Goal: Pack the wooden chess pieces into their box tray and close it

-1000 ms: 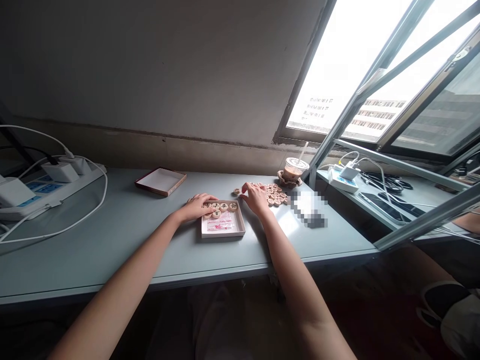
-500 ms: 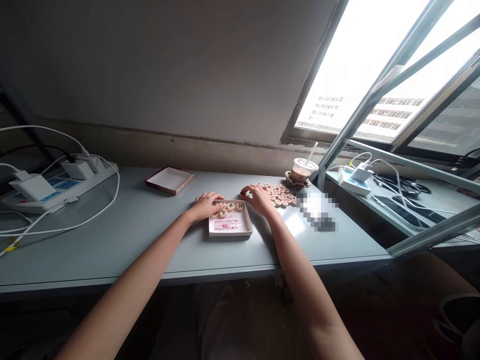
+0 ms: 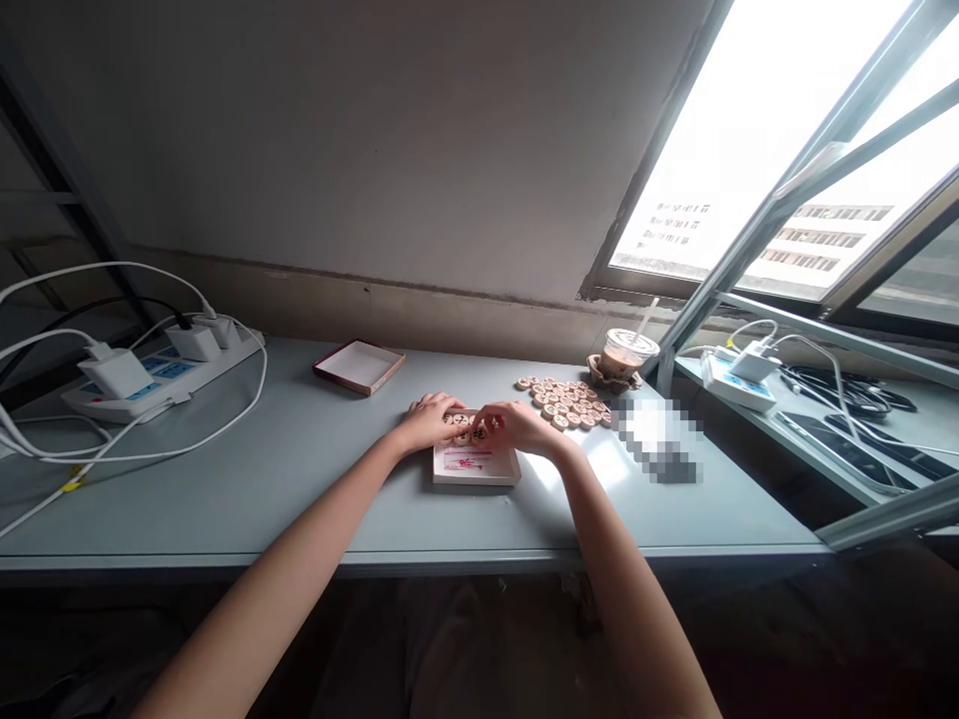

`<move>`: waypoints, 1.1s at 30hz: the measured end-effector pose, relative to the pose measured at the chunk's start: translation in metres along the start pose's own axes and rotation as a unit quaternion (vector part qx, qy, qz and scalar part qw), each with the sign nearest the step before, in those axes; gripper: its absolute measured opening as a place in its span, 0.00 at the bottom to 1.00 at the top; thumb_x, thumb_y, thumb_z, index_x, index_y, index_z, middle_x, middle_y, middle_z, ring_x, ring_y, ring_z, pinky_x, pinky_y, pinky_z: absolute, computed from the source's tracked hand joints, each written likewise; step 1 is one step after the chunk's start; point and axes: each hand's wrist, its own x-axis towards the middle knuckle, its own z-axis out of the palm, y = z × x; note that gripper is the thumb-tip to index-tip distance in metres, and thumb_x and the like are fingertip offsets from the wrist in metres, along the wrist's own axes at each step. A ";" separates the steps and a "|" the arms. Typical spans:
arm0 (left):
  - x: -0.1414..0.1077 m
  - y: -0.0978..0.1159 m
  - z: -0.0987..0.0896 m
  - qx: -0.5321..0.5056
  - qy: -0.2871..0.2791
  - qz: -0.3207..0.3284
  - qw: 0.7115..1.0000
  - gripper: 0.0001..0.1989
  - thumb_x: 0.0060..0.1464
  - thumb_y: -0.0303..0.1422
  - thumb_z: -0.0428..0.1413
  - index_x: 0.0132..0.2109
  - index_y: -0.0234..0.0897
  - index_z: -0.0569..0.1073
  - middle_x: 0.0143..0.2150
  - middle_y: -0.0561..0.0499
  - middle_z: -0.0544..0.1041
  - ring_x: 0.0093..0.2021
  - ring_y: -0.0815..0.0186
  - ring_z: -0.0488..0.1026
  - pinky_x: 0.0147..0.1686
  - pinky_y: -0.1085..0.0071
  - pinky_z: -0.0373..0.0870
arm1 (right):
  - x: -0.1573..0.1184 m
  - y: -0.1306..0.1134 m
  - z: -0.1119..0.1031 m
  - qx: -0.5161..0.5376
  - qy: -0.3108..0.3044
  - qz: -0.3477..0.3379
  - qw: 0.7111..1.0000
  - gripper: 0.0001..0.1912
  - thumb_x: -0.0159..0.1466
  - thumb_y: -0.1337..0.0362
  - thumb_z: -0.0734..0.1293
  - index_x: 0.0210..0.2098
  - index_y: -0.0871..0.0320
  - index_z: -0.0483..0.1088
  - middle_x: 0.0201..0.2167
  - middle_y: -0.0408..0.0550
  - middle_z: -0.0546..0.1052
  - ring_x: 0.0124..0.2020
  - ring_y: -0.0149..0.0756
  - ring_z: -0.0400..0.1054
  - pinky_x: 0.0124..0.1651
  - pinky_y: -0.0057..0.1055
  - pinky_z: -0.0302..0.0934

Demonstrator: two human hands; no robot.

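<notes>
A shallow white box (image 3: pixel 474 474) holds round wooden Chinese chess pieces (image 3: pixel 463 420) with black characters along its far side. A clear plastic packet with red print (image 3: pixel 466 460) lies in its near part. My left hand (image 3: pixel 427 423) is closed over the box's left wall, its thumb inside by the pieces. Over the box's right side, my right hand (image 3: pixel 518 427) pinches a Chinese chess piece, mostly hidden by the fingers, at the row's right end. More pieces (image 3: pixel 567 399), with reddish characters, lie in a flat cluster on the table beyond my right hand.
The box lid (image 3: pixel 360 366) lies inside up at the back left. A lidded drink cup with a straw (image 3: pixel 629 352) stands in a cardboard holder at the back right. A power strip (image 3: pixel 165 379) with white cables is at left. A metal frame (image 3: pixel 779 310) rises at right.
My right hand has moved left from beside the piece cluster to over the box. Another black-character piece shows in the box's second row. The view has shifted slightly.
</notes>
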 end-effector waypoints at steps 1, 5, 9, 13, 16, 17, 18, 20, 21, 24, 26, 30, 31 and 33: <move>0.000 0.001 -0.001 0.000 -0.002 -0.002 1.000 0.23 0.51 0.51 0.48 0.49 0.45 0.69 0.54 0.51 0.67 0.56 0.56 0.60 0.55 0.63 0.58 | 0.001 0.001 0.002 -0.007 0.006 0.004 1.000 0.10 0.54 0.67 0.68 0.37 0.55 0.73 0.27 0.42 0.73 0.27 0.29 0.63 0.31 0.25 0.53; -0.003 0.006 -0.004 -0.014 -0.017 -0.024 0.999 0.20 0.53 0.46 0.47 0.50 0.46 0.69 0.54 0.53 0.67 0.56 0.59 0.60 0.54 0.65 0.59 | 0.004 0.005 0.007 -0.004 0.007 0.010 1.000 0.05 0.53 0.66 0.69 0.30 0.56 0.73 0.26 0.41 0.75 0.27 0.28 0.64 0.32 0.25 0.54; -0.002 0.013 0.000 0.003 0.013 -0.038 0.999 0.20 0.53 0.46 0.46 0.50 0.46 0.68 0.55 0.52 0.67 0.57 0.58 0.60 0.56 0.61 0.56 | 0.001 0.005 -0.001 0.019 0.005 -0.019 1.000 0.04 0.56 0.64 0.67 0.30 0.56 0.74 0.29 0.43 0.76 0.30 0.31 0.66 0.34 0.26 0.56; 0.001 0.017 0.009 0.017 0.047 -0.024 0.998 0.22 0.52 0.50 0.47 0.50 0.46 0.68 0.54 0.50 0.67 0.56 0.56 0.60 0.55 0.58 0.55 | -0.005 0.017 -0.012 -0.075 0.146 0.052 0.985 0.10 0.62 0.60 0.62 0.36 0.55 0.74 0.37 0.48 0.75 0.39 0.36 0.66 0.43 0.32 0.58; 0.002 0.018 0.014 0.022 0.048 -0.016 0.998 0.20 0.51 0.50 0.49 0.48 0.48 0.71 0.52 0.51 0.67 0.55 0.57 0.61 0.54 0.60 0.56 | -0.011 0.036 -0.012 -0.229 0.195 0.202 0.932 0.14 0.64 0.60 0.60 0.45 0.55 0.72 0.50 0.53 0.71 0.52 0.46 0.60 0.53 0.45 0.51; 0.003 0.017 0.015 0.022 0.049 -0.016 0.998 0.20 0.50 0.49 0.50 0.48 0.48 0.71 0.52 0.51 0.67 0.55 0.57 0.61 0.54 0.60 0.56 | -0.012 0.043 -0.011 -0.259 0.171 0.244 0.919 0.16 0.64 0.60 0.60 0.49 0.56 0.70 0.56 0.54 0.66 0.56 0.48 0.56 0.55 0.48 0.48; 0.003 0.017 0.015 0.022 0.052 -0.017 0.998 0.20 0.50 0.49 0.50 0.48 0.48 0.71 0.52 0.51 0.67 0.55 0.57 0.61 0.54 0.61 0.56 | -0.014 0.049 -0.009 -0.277 0.138 0.277 0.910 0.18 0.64 0.60 0.60 0.52 0.57 0.67 0.59 0.56 0.61 0.59 0.50 0.51 0.56 0.50 0.46; 0.003 0.015 0.016 0.022 0.055 -0.018 0.998 0.21 0.51 0.49 0.50 0.48 0.48 0.70 0.51 0.51 0.67 0.54 0.57 0.61 0.54 0.61 0.56 | -0.015 0.057 -0.004 -0.294 0.089 0.305 0.901 0.20 0.65 0.60 0.58 0.55 0.60 0.65 0.63 0.56 0.54 0.63 0.49 0.46 0.59 0.52 0.41; 0.003 0.015 0.016 0.022 0.056 -0.018 0.998 0.21 0.51 0.49 0.50 0.48 0.47 0.70 0.51 0.51 0.67 0.54 0.57 0.61 0.54 0.62 0.56 | -0.014 0.059 -0.002 -0.302 0.084 0.302 0.901 0.20 0.65 0.60 0.57 0.54 0.59 0.65 0.64 0.55 0.54 0.63 0.48 0.44 0.60 0.53 0.38; 0.002 0.015 0.015 0.020 0.052 -0.020 0.998 0.20 0.50 0.49 0.50 0.47 0.47 0.71 0.51 0.51 0.67 0.54 0.57 0.61 0.54 0.62 0.56 | -0.012 0.058 0.001 -0.323 0.128 0.261 0.901 0.16 0.65 0.60 0.58 0.47 0.57 0.70 0.59 0.53 0.63 0.60 0.47 0.51 0.60 0.52 0.35; 0.002 0.015 0.014 0.017 0.050 -0.020 0.998 0.20 0.50 0.50 0.50 0.46 0.47 0.71 0.51 0.51 0.67 0.54 0.57 0.61 0.53 0.62 0.56 | -0.010 0.054 0.000 -0.315 0.161 0.234 0.905 0.14 0.64 0.59 0.60 0.42 0.56 0.73 0.51 0.54 0.70 0.55 0.47 0.56 0.59 0.51 0.38; 0.002 0.013 0.013 0.018 0.051 -0.012 0.998 0.21 0.50 0.50 0.50 0.46 0.45 0.71 0.51 0.50 0.67 0.54 0.57 0.62 0.53 0.61 0.57 | -0.013 0.041 -0.013 -0.218 0.192 0.208 0.934 0.14 0.60 0.52 0.63 0.35 0.55 0.74 0.44 0.52 0.72 0.49 0.48 0.60 0.54 0.49 0.46; 0.002 0.012 0.013 0.020 0.054 -0.013 0.998 0.21 0.50 0.51 0.50 0.46 0.45 0.71 0.51 0.50 0.67 0.54 0.57 0.62 0.53 0.61 0.57 | -0.015 0.037 -0.017 -0.173 0.192 0.194 0.947 0.16 0.59 0.50 0.63 0.35 0.54 0.73 0.44 0.51 0.71 0.49 0.47 0.60 0.53 0.48 0.48; 0.003 0.011 0.013 0.024 0.060 -0.018 0.998 0.21 0.50 0.50 0.51 0.46 0.45 0.71 0.51 0.50 0.68 0.53 0.57 0.62 0.53 0.61 0.57 | -0.019 0.029 -0.026 -0.071 0.154 0.138 0.976 0.19 0.58 0.46 0.63 0.37 0.53 0.72 0.46 0.50 0.69 0.49 0.45 0.61 0.51 0.42 0.52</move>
